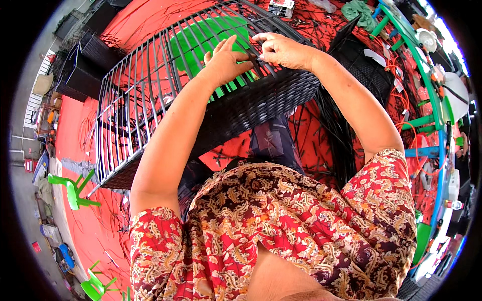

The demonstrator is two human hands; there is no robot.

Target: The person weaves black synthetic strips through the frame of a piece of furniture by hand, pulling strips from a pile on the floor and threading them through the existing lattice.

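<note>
A large frame of parallel dark bars [150, 70] stands in front of me, with black wicker weaving [261, 100] along its near side. My left hand [226, 64] is over the bars just above the woven edge, its fingers stretched and apart. Close by on the right, my right hand [287, 51] has its fingers bent and pressed together at the bars. Whatever sits between those fingertips is too small to make out. A green plastic seat [201, 42] shows through the bars beneath both hands.
Loose black strips [329, 135] hang and lie at the right on the red floor covering [75, 150]. Black woven pieces [83, 70] stand at the far left. Small green chairs [75, 190] are at the left. A green and blue metal frame [436, 100] borders the right side.
</note>
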